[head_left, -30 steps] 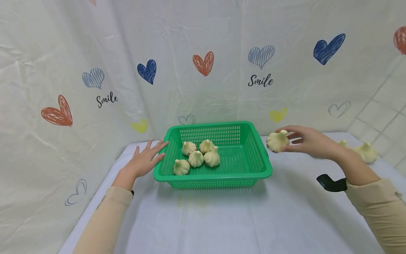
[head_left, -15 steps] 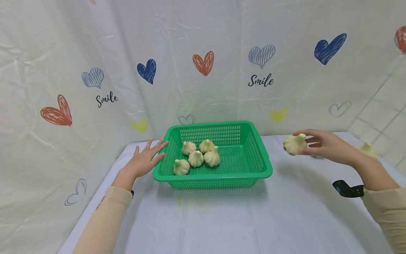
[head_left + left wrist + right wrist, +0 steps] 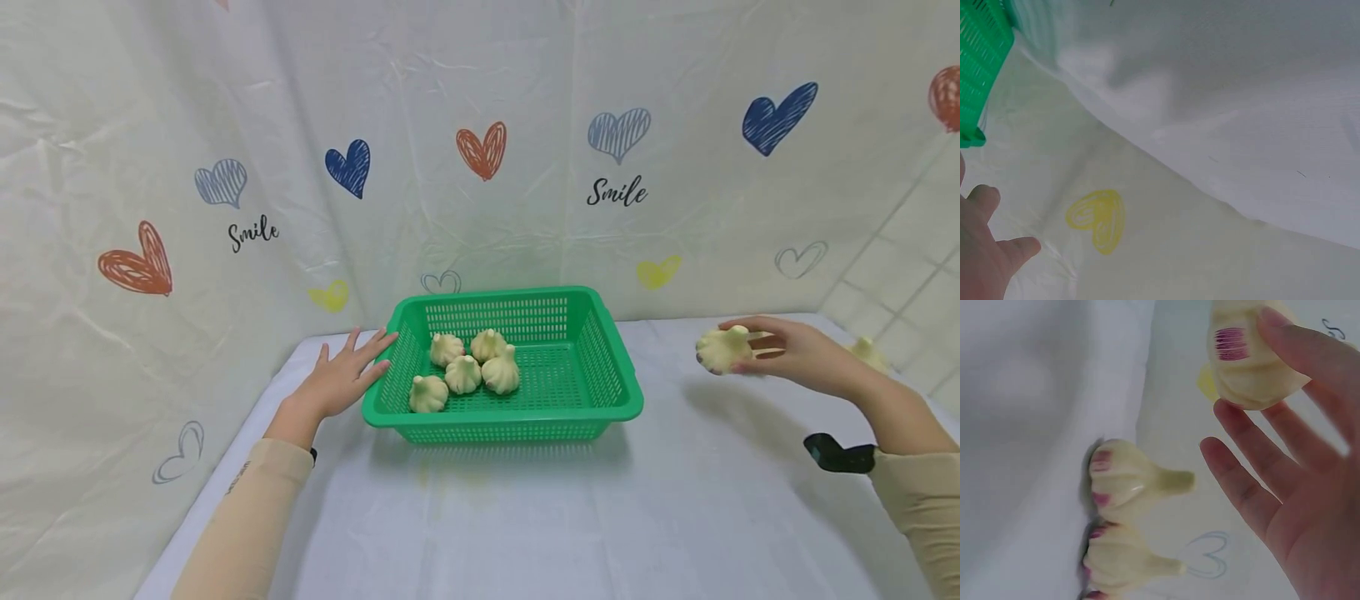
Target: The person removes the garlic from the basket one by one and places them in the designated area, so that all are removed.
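My right hand (image 3: 806, 354) pinches a garlic bulb (image 3: 722, 350) between thumb and fingers, above the table to the right of the basket. Purple streaks mark this bulb in the right wrist view, where the thumb presses one side. A green plastic basket (image 3: 495, 419) stands in the middle of the table and has several garlic bulbs (image 3: 462, 375) in its left half. At its left rim, my left hand (image 3: 337, 383) lies with spread, straight fingers touching the edge. The left wrist view catches only part of that hand and a corner of the basket.
More garlic bulbs stand on the table at the far right; one bulb (image 3: 868, 354) shows behind my right wrist. The right wrist view shows a near bulb (image 3: 1129, 478) and another bulb (image 3: 1125, 559) in a row. Behind the table hangs a white curtain (image 3: 525, 208) printed with hearts.
My right hand has moved right, away from the basket's right side, still holding the garlic bulb. The left hand, the basket and the bulbs inside have stayed put.
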A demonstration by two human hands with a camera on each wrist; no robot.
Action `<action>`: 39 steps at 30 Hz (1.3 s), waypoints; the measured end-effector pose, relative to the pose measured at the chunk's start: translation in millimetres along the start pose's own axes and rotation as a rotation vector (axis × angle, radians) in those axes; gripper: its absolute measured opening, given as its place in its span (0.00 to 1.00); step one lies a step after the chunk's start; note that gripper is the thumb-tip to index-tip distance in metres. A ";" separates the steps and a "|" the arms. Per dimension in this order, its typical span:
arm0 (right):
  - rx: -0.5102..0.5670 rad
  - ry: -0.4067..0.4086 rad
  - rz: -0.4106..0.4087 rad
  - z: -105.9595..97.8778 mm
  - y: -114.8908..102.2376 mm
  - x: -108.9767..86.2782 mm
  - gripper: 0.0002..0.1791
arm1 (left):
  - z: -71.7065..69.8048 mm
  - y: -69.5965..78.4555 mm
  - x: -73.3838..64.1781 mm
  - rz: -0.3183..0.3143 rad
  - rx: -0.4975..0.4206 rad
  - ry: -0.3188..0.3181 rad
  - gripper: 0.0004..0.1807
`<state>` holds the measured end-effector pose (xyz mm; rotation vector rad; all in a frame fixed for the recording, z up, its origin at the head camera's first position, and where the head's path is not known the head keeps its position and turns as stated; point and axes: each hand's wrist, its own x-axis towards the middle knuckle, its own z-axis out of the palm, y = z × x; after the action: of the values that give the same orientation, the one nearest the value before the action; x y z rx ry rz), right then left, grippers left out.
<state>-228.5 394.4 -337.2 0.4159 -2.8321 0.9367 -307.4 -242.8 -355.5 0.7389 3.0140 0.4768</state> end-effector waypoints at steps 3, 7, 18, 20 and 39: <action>-0.009 -0.005 0.015 -1.4 6.5 -3.4 0.29 | -0.1 0.4 0.0 0.000 -0.006 -0.002 0.32; -0.020 -0.017 0.041 -3.3 15.8 -8.5 0.29 | 0.0 1.0 -0.4 -0.003 -0.008 -0.004 0.32; -0.075 -0.098 0.147 -5.0 35.7 -19.4 0.41 | -0.2 1.3 -0.9 -0.005 -0.003 0.001 0.32; -0.084 -0.100 0.148 -4.1 40.2 -21.8 0.40 | -0.1 1.5 -0.6 -0.005 0.002 0.001 0.32; -0.111 -0.104 0.151 -1.2 69.1 -33.2 0.39 | -0.1 2.8 -1.7 -0.006 -0.005 0.003 0.32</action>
<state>-217.5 455.6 -382.1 0.2474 -3.0285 0.7992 -304.6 -241.3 -354.7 0.7294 3.0154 0.4851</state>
